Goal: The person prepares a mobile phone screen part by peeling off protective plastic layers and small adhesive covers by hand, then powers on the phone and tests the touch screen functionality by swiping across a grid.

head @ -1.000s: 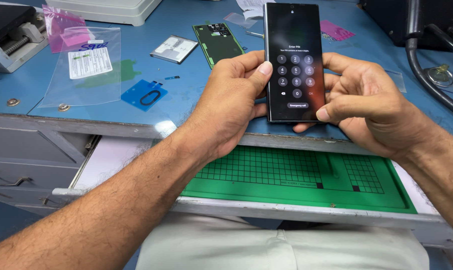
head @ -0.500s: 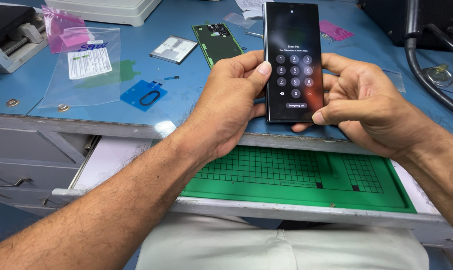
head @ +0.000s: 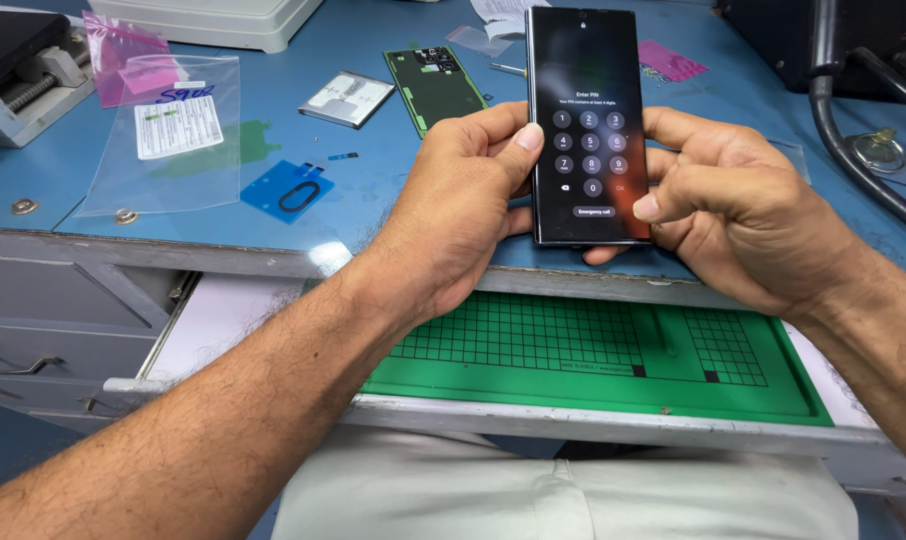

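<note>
Left hand point(head: 453, 215) and right hand point(head: 743, 215) both gripping black phone point(head: 585, 120), fingers curled round edges, thumbs resting on lit keypad screen, above green mat point(head: 593, 355).

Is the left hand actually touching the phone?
Touching. The head view shows the left hand with its thumb pressed on the left edge of the phone and its fingers behind it.

A blue-topped metal workbench point(head: 303, 215), its paint scuffed, carries a scatter of repair parts: a clear plastic bag point(head: 163, 130) with a white label, a blue adhesive sheet point(head: 288, 192), a small silver square part point(head: 348, 98), a dark green phone back cover point(head: 435, 88) and a pink slip point(head: 671, 60). Below its front edge, an open drawer point(head: 213, 320) holds a green gridded mat point(head: 613, 350).
</note>
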